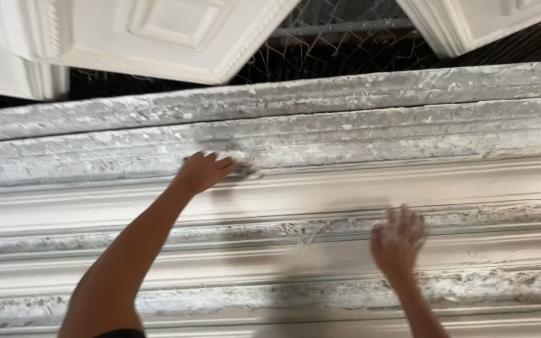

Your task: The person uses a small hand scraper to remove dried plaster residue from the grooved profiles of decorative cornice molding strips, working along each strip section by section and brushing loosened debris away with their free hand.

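Left hand [203, 171], centre-left, pressed knuckles-up against long ribbed plaster moulding [358, 181], fingers curled over a small pale wad [240, 166] at 3 o'clock of the hand, mostly hidden and blurred, kind unclear. Right hand [398, 239], toward 4 o'clock from the left, fingers loosely bent against a lower rib, smeared white and motion-blurred; grasp impossible to tell. White panelled casts [158, 31] at 12 o'clock, cut off by the frame; wire mesh [345, 31] behind, dim.

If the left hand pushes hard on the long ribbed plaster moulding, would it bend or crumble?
The plaster moulding looks thick and rigid, so probably no bending. Its grey flaking upper bands suggest surface crumbling where the left hand presses. Its length suggests it is heavy.
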Available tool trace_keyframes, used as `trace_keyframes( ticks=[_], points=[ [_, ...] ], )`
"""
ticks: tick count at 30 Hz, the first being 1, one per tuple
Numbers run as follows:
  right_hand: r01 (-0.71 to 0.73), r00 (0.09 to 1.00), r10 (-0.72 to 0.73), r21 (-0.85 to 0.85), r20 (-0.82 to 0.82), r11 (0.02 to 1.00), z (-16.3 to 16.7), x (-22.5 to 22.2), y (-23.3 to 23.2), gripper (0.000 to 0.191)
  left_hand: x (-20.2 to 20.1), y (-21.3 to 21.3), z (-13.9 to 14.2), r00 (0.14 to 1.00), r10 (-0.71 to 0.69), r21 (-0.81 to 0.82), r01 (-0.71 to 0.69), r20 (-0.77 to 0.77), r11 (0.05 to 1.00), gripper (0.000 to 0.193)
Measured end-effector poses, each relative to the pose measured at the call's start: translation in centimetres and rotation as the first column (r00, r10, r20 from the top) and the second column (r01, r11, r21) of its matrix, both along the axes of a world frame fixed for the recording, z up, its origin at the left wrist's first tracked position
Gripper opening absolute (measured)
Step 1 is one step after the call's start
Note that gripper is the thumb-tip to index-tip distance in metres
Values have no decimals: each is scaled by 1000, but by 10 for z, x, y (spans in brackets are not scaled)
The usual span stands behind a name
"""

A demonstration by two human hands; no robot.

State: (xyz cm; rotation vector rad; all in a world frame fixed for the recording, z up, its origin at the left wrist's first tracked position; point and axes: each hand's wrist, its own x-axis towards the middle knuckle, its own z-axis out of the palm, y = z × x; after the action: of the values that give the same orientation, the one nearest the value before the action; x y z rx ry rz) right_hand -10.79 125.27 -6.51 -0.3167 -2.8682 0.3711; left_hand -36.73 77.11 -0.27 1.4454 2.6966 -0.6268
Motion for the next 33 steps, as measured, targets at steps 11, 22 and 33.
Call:
trace_keyframes(
  ticks=[11,22,33],
  points=[
    [102,991,-106,44,85,994,-16,1,108,64,1,-2,25,987,104,-239,-72,124,968,57],
    [95,995,-97,69,24,993,4,4,105,55,-10,189,1,978,-14,-132,42,206,990,43],
    [133,991,-134,82,12,988,9,4,108,53,-5,335,-6,975,-105,-7,108,198,994,35]
  ],
)
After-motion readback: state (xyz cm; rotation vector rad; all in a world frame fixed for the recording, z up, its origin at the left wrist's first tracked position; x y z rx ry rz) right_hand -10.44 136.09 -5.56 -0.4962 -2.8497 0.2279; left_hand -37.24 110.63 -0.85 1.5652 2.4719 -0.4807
